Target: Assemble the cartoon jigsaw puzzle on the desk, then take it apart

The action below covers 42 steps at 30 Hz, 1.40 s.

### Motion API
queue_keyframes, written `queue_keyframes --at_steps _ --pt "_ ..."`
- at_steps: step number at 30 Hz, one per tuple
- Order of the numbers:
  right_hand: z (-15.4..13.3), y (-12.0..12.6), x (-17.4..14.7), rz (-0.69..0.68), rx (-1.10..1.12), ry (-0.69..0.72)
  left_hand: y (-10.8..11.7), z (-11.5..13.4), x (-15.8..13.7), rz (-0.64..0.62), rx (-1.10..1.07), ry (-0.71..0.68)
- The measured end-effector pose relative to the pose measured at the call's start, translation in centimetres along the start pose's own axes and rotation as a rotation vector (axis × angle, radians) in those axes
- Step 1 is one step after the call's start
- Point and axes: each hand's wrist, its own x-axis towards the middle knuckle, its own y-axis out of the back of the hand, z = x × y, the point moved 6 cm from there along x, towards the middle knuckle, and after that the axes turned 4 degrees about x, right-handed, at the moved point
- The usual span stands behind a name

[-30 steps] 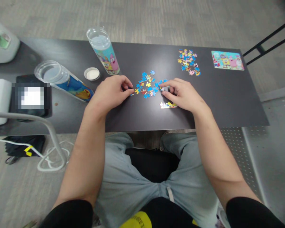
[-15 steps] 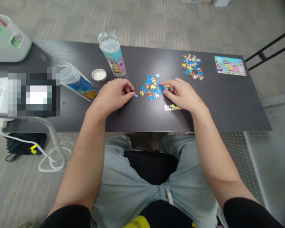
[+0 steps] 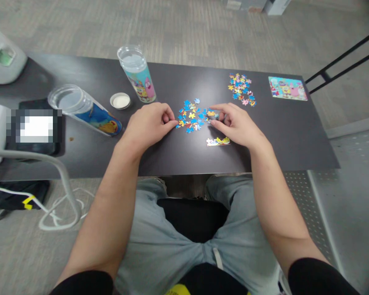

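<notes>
Left hand (image 3: 150,123) has come closer to the loose puzzle pieces (image 3: 192,116) on the counter (image 3: 172,157), though I cannot tell whether it pinches one, and right hand (image 3: 238,124) has thumb and forefinger spread around some pieces.

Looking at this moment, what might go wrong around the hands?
1. The left hand has its wrist close beside the dark blue jar, so a backward swing might knock it over.
2. The puzzle strip lies just below the right hand; a dropped wrist could nudge it apart.
3. The loose pieces lie crowded between the hands, so a careless sweep may scatter them.
</notes>
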Motion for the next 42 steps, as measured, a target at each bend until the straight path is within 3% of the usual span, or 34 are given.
queue_keyframes --at_steps 7,19,29,42 --pt "3.1 1.7 -1.4 0.04 0.044 -0.094 -0.5 1.5 1.3 0.067 0.02 -0.05" --pt "1.9 2.9 -2.8 -0.031 0.038 -0.072 -2.2 4.3 3.3 0.021 0.174 -0.117" --pt "2.8 3.9 -3.9 0.027 0.049 -0.025 -1.3 1.9 3.8 0.03 0.098 -0.073" --pt "2.5 3.7 -3.5 -0.031 0.033 -0.071 0.2 0.1 2.7 0.02 0.039 0.011"
